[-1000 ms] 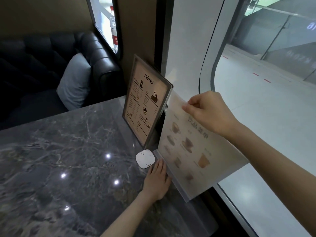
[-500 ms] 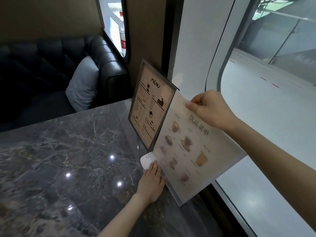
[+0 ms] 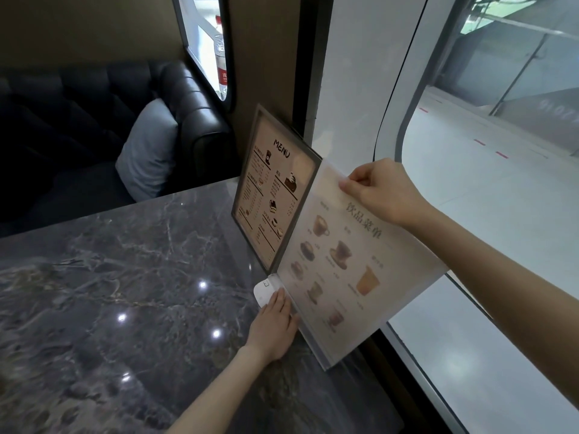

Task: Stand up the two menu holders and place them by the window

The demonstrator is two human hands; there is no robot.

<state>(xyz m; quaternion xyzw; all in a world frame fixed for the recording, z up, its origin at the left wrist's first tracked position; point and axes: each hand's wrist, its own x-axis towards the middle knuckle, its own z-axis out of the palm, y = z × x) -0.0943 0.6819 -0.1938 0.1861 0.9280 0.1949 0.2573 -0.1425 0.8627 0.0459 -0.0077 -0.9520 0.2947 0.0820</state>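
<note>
Grey-veined dark marble table (image 3: 125, 277); cream, seemingly brown-printed menu holders (image 3: 351, 261).

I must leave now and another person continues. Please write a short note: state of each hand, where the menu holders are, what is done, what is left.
Right hand: grip on the top edge of the clear drinks menu holder.
Left hand: flat on the marble table, against the holder's base.
Dark-framed MENU holder: upright at the window side, done.
Left: settle the clear holder beside it; its base overlaps a small white device. Then release.
</note>
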